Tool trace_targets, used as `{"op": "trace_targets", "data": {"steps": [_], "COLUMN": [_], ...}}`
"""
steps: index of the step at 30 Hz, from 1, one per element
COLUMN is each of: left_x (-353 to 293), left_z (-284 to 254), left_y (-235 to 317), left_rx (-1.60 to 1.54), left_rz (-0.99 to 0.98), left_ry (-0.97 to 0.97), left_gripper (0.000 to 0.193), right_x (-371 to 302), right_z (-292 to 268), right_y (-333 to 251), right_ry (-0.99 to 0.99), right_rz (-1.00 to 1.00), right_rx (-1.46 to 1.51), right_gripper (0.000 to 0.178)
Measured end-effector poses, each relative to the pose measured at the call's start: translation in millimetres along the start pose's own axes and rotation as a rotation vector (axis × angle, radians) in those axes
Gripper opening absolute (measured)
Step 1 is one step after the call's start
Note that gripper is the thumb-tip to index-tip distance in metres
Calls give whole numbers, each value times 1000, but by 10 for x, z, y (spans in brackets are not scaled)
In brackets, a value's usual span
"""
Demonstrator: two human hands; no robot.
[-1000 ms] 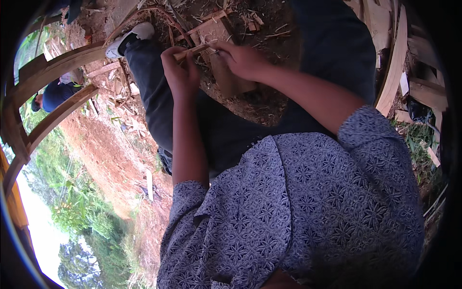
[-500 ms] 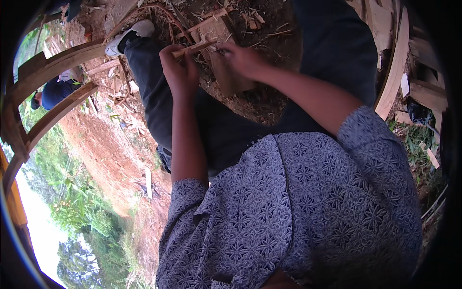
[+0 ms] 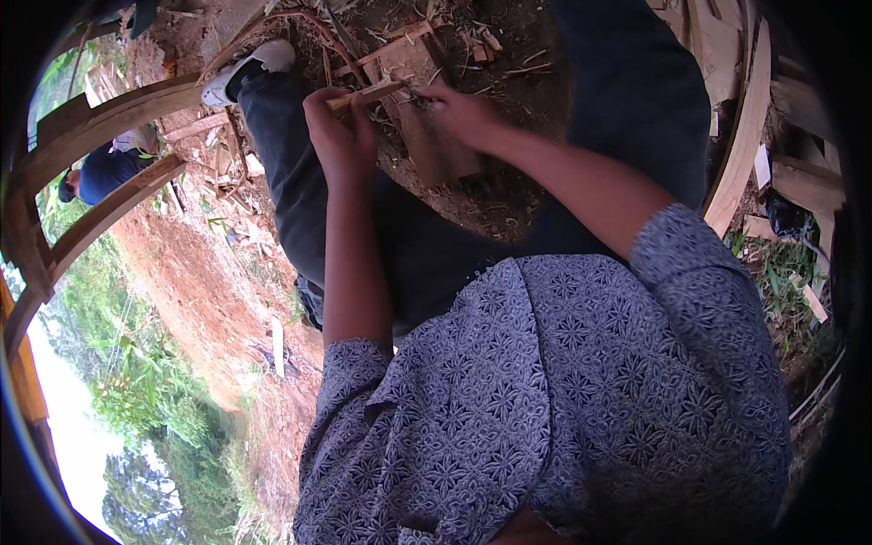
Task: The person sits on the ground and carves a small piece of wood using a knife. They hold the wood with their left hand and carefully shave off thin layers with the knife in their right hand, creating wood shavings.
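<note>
In the head view, the left hand (image 3: 338, 132) grips a short, light-brown wooden stick (image 3: 380, 92), its thumb and fingers closed around the near end. The stick lies slantwise above the ground between the person's spread legs in dark trousers (image 3: 282, 154), its free end pointing toward the right hand (image 3: 461, 116). That right hand is just beside the stick's free end, its fingers curled inward; something small and dark shows at its fingertips, too small to identify, so whether it grasps anything cannot be told.

Beyond and below the two hands, a flat, brown wooden board (image 3: 440, 150) lies on brown earth scattered with pale wood shavings (image 3: 481, 41). A white shoe (image 3: 272, 56) is on the person's left foot. The person wears a blue-grey, flower-patterned shirt (image 3: 454, 409). At the left, curved brown wooden beams (image 3: 118, 109) frame another person in a dark-blue top (image 3: 109, 173), well apart from the hands. A long, pale, curved plank (image 3: 745, 136) stretches along the right.
</note>
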State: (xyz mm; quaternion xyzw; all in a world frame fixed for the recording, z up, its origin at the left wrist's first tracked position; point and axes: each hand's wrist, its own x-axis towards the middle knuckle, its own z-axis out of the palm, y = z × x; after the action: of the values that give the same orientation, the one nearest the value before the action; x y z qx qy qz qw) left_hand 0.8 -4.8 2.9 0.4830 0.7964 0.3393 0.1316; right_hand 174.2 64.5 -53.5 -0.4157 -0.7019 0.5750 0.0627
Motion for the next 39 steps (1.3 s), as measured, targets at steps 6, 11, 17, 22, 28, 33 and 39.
{"op": "trace_targets", "data": {"steps": [6,11,17,22,28,33,39], "left_x": [46,6,45,35,47,70,67], "left_z": [10,-38,-39,-64,-46,-80,-28], "left_y": [27,-29,-29,50,8,-7,-128], "left_rx": [-119,-146,-249,-190,-279,-227,-368], "left_rz": [-29,-4,-87,-25,-41,-75,-60], "left_ry": [13,-29,-73,-73,-76,-61,-6], "left_gripper": [23,24,24,24,24,21,19], "right_x": [53,46,155,-23,118,137,-11], "right_z": [-52,-169,-35,-83,-136,-198,-243], "right_y": [1,-118,173,-193,-17,-2,-305], "right_ry": [-15,-88,-75,7,60,-142,-99], "right_rz": [19,106,133,-3,-105,199,68], "right_rx": [10,2,-100,-20,54,-84,-49], "right_gripper": [36,39,40,37,37,36,38]}}
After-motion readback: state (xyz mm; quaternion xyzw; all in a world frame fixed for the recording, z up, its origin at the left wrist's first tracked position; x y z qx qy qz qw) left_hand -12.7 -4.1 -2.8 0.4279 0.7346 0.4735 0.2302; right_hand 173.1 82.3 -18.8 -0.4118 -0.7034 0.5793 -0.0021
